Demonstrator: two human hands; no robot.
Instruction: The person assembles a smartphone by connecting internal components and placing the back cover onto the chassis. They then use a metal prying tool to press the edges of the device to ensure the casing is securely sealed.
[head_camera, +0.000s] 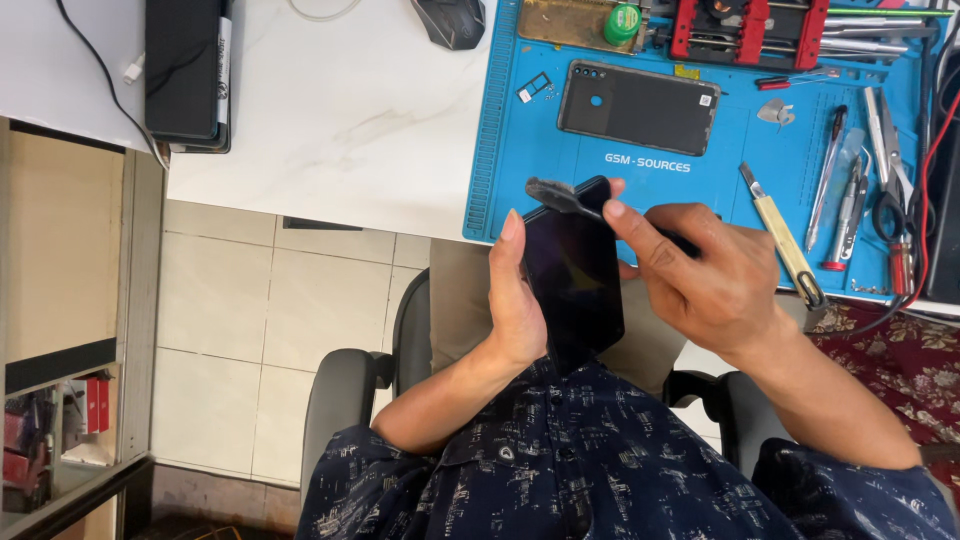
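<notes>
A white bench (340, 110) carries a blue mat (640, 170) at the far right, above a tiled floor (270, 320). Near the mat's edge, the left hand (515, 300) clasps a dark phone (572, 275) upright. The right hand (710, 275) pinches a black tool (560, 197) against the phone's top edge. A phone back cover (640, 105) lies on the mat.

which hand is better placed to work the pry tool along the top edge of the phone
Right, probably. The right hand already pinches the dark pry tool, whose tip sits at the top edge of the phone. The left hand cradles the phone's side, steadying it.
</notes>
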